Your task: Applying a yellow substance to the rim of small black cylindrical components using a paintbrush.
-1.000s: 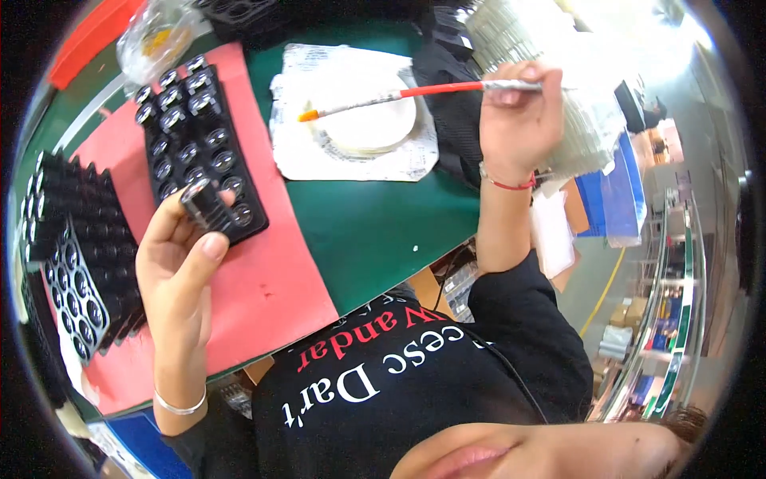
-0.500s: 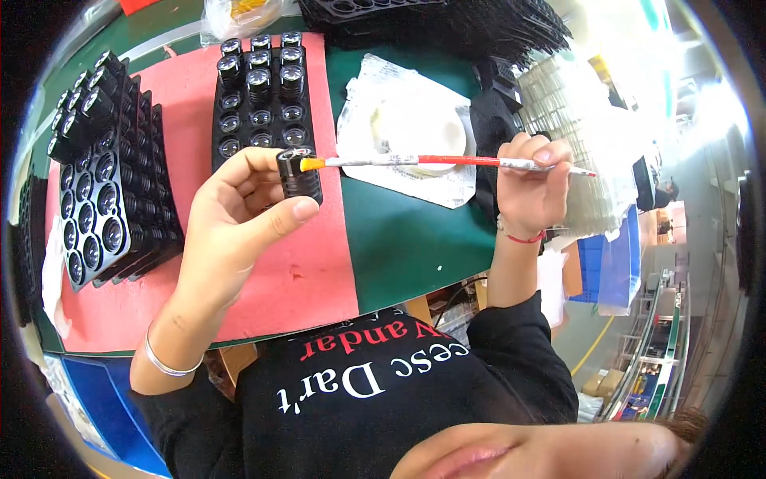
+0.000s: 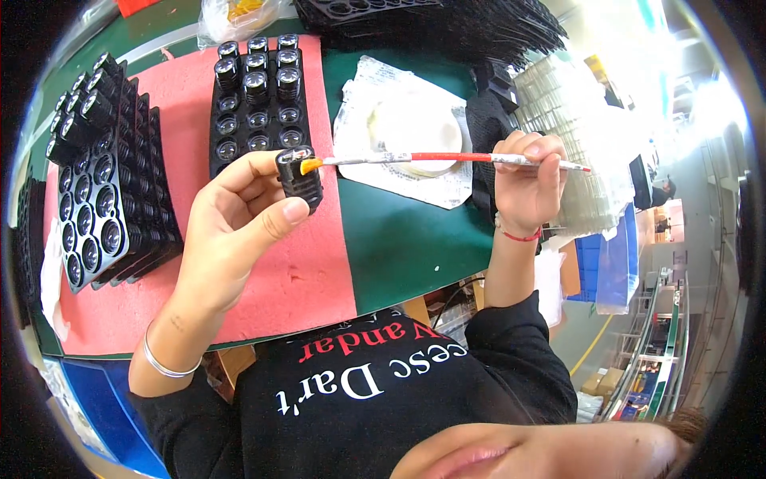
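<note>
My left hand (image 3: 231,223) grips a black ribbed lens barrel (image 3: 302,185) between thumb and fingers, its top end facing up. In my right hand (image 3: 528,180) is a slim paintbrush (image 3: 447,156) with a red and whitish handle, pinched near its far end and lying almost level. The brush's orange bristles touch the upper rim of the barrel. Just beyond the barrel stands a black tray of lens barrels (image 3: 257,120), some raised above the others. A round white dish (image 3: 423,136) sits behind the brush on a crumpled white printed sheet (image 3: 359,104).
A stack of black trays with more lens barrels (image 3: 96,199) stands at the left on the pink mat (image 3: 303,295). The mat lies on a green table (image 3: 399,263). Black trays (image 3: 447,32) are piled at the back, and clear trays (image 3: 574,128) at the right.
The brush tip has shifted slightly around the barrel's rim, with its bristles bent a little more. The barrel has tilted slightly in my left hand. Both hands keep their holds.
</note>
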The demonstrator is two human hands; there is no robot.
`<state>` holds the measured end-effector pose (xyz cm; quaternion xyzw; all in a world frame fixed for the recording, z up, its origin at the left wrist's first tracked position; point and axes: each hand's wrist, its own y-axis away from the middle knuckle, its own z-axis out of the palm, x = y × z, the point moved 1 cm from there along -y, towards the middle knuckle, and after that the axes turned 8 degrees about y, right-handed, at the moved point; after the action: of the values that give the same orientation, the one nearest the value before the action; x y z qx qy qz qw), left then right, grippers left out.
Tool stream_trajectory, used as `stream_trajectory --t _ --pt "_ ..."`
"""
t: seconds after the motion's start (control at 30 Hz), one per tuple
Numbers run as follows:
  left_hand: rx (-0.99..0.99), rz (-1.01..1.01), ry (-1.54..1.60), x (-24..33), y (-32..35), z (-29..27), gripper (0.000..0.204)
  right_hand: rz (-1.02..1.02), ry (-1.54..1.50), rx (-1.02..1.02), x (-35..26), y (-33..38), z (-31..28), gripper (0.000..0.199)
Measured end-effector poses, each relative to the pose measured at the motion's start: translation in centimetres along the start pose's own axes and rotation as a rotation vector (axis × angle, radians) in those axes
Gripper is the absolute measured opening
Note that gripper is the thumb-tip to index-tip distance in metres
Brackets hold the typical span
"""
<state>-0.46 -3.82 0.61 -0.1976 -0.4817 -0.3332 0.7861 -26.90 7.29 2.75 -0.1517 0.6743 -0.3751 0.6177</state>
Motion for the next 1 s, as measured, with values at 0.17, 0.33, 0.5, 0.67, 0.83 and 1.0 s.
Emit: stream_trajectory --t 0.17,0.33,0.5,0.67,0.83,1.0 --pt "-0.026 -0.005 -0.003 0.1 -0.1 0.3 0.040 0.017 -0.003 0.026 0.1 0.0 -0.3 0.025" --pt "-0.016 0.008 0.007 0.0 -0.1 0.5 0.041 0.003 0.047 -0.001 0.0 0.0 -0.5 0.025" --pt "-0.051 0.081 -0.078 0.9 0.7 0.7 0.038 -0.082 0.106 0.098 -0.1 -0.4 -0.3 0.028" --pt "-0.022 0.620 -0.622 4.8 2.0 1.2 0.035 -0.089 0.040 0.236 0.1 0.0 -0.9 0.027" --pt "0.620 0.955 -1.070 9.1 3.9 -1.2 0.032 -0.078 0.163 0.310 -0.3 0.1 -0.5 0.026" --pt "0.830 0.660 -1.317 10.6 3.0 -5.6 0.028 -0.079 0.207 0.319 -0.5 0.0 -0.5 0.028"
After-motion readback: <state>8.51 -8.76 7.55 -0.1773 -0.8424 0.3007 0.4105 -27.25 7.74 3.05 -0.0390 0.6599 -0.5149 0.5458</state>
